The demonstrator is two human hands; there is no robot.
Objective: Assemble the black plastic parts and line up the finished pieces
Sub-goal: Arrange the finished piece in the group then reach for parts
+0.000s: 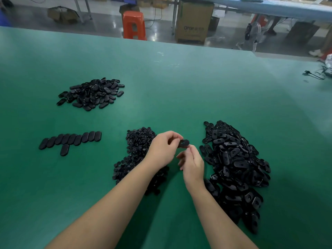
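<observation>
1. Nearest you, your right hand (193,163) sits just below the work, fingers curled in. Whether that grip pinches a small part I cannot tell; the fingertips are turned away from the camera.
2. Right above it, your left hand (164,150) has a pinching grip on one black oval piece (183,143), held clear of the green surface (179,87). The piece sticks out of the left fingers toward 3 o'clock, long axis running roughly 9 to 3, and it lies at about 11 o'clock from your right hand, almost touching it. So the right hand is the nearer free one, and I reckon the join happens right there between the two grips.
3. Flanking your hands: the heap of small round parts (138,150) at 9 o'clock, partly under your left forearm, and the big heap of oval shells (235,168) at 3 o'clock.
4. Out at 9 o'clock, well apart, the row of finished pieces (71,140) lies side by side, with one lone piece (64,150) started below it. That looks like where this one goes next, a reach for the left hand.
5. Farthest, at 10 o'clock, another pile of ovals (92,94).
</observation>
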